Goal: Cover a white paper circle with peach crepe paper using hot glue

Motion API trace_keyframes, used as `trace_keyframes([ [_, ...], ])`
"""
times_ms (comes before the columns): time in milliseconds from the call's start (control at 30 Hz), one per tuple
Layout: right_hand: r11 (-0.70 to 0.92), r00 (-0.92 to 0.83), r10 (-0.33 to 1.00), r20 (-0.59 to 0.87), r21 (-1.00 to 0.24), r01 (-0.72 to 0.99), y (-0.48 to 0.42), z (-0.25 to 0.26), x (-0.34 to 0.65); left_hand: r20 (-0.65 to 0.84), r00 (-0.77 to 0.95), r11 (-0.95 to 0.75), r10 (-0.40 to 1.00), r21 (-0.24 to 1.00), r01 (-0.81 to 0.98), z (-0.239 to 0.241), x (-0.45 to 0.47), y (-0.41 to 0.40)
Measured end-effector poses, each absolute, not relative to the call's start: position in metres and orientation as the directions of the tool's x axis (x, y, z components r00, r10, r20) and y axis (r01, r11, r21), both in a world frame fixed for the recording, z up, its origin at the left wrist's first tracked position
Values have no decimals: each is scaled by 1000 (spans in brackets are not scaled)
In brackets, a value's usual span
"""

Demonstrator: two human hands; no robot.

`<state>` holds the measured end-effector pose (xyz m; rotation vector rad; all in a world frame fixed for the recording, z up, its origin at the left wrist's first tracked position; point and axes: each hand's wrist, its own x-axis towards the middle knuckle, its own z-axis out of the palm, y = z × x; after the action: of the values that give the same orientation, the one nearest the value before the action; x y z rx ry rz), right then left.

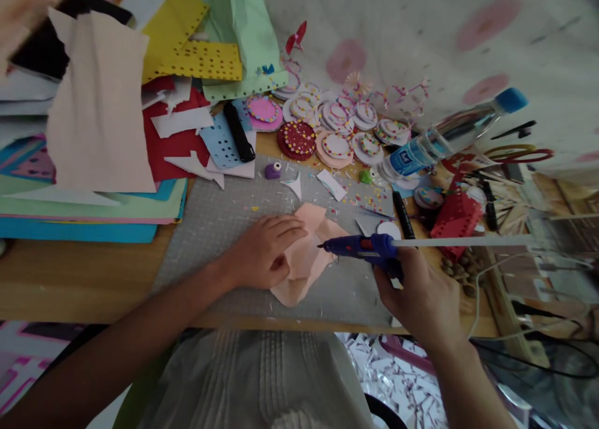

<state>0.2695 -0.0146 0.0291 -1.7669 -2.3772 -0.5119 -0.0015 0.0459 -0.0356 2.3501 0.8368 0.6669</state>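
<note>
On the grey cutting mat [210, 229] lies a peach folded paper piece [311, 279], its edges creased up unevenly. My left hand [262, 251] holds it down from the left, fingers bent over its upper side and thumb near its lower left. A blue hot glue gun [369, 246] is gripped in my right hand [418, 295]. Its dark nozzle points left, over the middle of the peach paper; I cannot tell whether it touches. A long white glue stick [463, 241] sticks out of the gun's back. The gun's trigger is hidden by my fingers.
Decorated paper discs [337, 147] crowd the back, beside a tilted water bottle [444, 135]. Coloured paper sheets [98, 117] pile up at left. A purple punch [272, 170], a black marker [403, 215], paper scraps and a red box [456, 220] surround the work; a white cord [477, 291] hangs at right.
</note>
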Motion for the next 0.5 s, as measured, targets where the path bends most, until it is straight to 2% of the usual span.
trace_keyframes([
  [100,129,-160,942,296,124,984,-12,26,268,277,679,-657,680,641,397,-38,-1,47],
  [233,-45,61,969,240,-69,997,-10,23,267,305,661,-658,685,648,383,-37,-3,47],
  [333,-76,126,960,251,-200,977,-10,20,267,318,592,-618,740,669,413,-27,-7,36],
  [500,-65,172,950,261,-374,925,-9,15,267,274,401,-459,874,735,499,-13,-17,-7],
])
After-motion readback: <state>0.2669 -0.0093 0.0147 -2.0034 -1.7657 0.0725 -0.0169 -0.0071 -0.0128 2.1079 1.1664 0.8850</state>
